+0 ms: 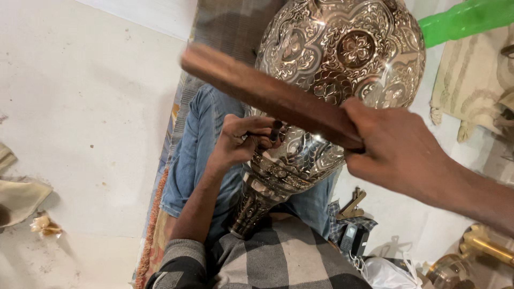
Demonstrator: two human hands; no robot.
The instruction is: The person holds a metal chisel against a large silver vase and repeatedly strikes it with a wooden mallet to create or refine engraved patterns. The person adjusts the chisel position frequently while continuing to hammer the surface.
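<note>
A large engraved metal vase (pixel 342 53) lies across my lap, its narrow neck (pixel 251 206) toward my body and its round belly away from me. My left hand (pixel 241 140) pinches a small dark chisel (pixel 274 131) with its tip against the vase's shoulder. In my right hand (pixel 396 150) I grip one end of a flat brown wooden stick (pixel 262 91), which is raised at a slant above the chisel and blurred.
A green plastic bottle (pixel 466 18) lies at the top right beside a beige fringed cloth (pixel 471 80). Brass parts (pixel 476 251), a small dark device (pixel 354 238) and a white plastic bag (pixel 385 273) sit at the lower right. White floor (pixel 80 107) spreads to the left, with crumpled cloth (pixel 16 198).
</note>
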